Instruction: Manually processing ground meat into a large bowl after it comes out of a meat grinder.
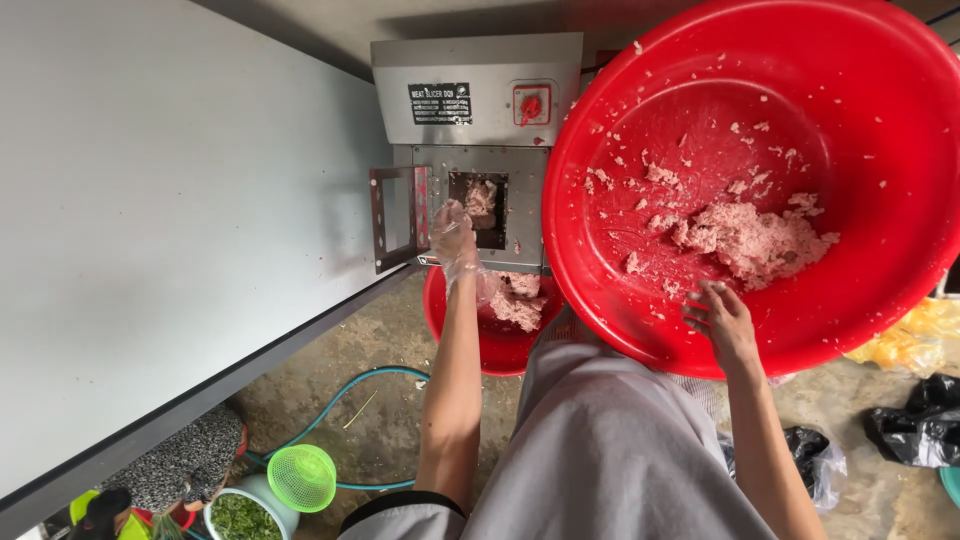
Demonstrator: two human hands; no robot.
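The big red basin [800,120], tilted, holds minced meat [750,240] just above the right hand [722,322], which clamps its rim. The gloved left hand [455,240], fingers loosely apart, touches the steel meat grinder's outlet [482,205]; below it sits a smaller red basin [490,345].

- Left hand [455,240] raised at the chute [480,208] of the slicer [470,100]; opening partly plugged with mince, little room inside.
- Open door [398,215] standing just left of the chute, narrowing approach from that side.
- Big red basin [860,120] tilted up at right, rim close beside the chute, blocking the whole right side.
- Right hand [722,318] on the basin's lower rim; mince lump [755,240] filling the middle of it.
- Small basin [495,345] below the chute, part filled, reachable only from above-left.
- White panel [170,220] closing off the left.
- Open floor [385,420] lower left, crossed by a hose [345,390], strainer [302,478] beside it.
- Black bags [920,425] on the floor at right.
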